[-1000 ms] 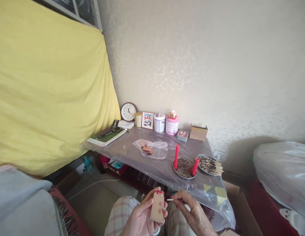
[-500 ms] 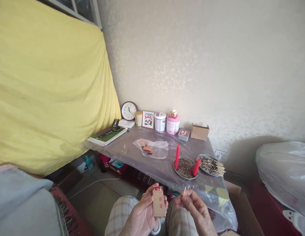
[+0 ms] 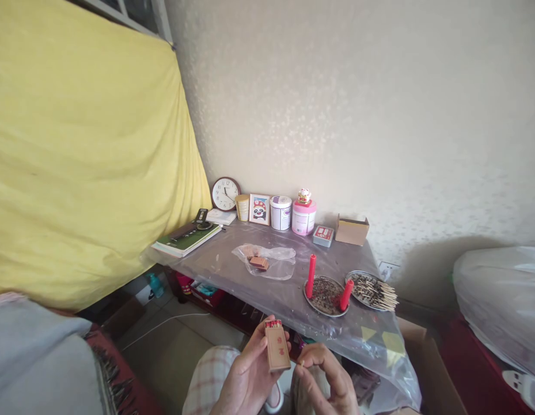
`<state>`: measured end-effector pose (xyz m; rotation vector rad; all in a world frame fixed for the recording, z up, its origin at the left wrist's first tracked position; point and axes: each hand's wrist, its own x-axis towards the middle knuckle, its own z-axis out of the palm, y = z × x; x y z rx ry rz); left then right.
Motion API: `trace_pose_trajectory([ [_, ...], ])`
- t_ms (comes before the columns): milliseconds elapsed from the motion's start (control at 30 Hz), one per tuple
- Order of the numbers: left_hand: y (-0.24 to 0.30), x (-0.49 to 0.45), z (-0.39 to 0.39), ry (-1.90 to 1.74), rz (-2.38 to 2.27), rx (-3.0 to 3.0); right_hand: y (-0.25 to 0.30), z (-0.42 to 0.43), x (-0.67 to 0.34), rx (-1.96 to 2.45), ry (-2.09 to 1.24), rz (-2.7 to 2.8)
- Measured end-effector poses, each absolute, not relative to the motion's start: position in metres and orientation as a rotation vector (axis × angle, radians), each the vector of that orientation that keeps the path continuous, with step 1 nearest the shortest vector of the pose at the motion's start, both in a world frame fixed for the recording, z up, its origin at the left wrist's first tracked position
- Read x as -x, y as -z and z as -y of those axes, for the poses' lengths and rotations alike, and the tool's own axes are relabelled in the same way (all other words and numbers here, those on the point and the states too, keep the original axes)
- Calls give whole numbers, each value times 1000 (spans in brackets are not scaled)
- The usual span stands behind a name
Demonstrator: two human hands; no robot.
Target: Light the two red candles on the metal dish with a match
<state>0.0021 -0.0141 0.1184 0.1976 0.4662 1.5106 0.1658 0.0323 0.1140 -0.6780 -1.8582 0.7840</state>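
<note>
My left hand point(image 3: 245, 376) grips a small brown matchbox point(image 3: 277, 351) with red printing. Its tray is pushed partly out at the top, where several red match heads point(image 3: 274, 324) show. Close to the box's lower right corner, my right hand point(image 3: 330, 377) pinches a thin matchstick point(image 3: 301, 363) between thumb and forefinger; only a small bit of it shows. Beyond my hands, a metal plate point(image 3: 322, 312) of dark residue carries a tall red candle point(image 3: 311, 276) and a shorter, tilted red candle point(image 3: 346, 294). To its right lies a plate heaped with used matchsticks point(image 3: 379, 292).
A plastic-covered table point(image 3: 232, 282) stands before me. On it are a plastic bag point(image 3: 282, 262) with brown matchboxes point(image 3: 259, 263), a green book point(image 3: 187, 239), a clock point(image 3: 225, 193), tins point(image 3: 280, 213) and a cardboard box point(image 3: 352, 231). A yellow cloth point(image 3: 90, 144) hangs at left.
My right hand has moved left and down, bringing the matchstick close to the matchbox. The matchbox has shifted slightly up and left, still in my left hand.
</note>
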Motion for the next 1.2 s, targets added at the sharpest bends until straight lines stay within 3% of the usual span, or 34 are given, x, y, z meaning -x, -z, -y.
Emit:
trace_pose_trajectory([
  [500,-112,-5,11,-1516,-398,-253,-111,-36,-163,483,-581,1946],
  [1200,-114,-18,11,-1740,-822,-476,-112,-23,-148,711,-762,1645],
])
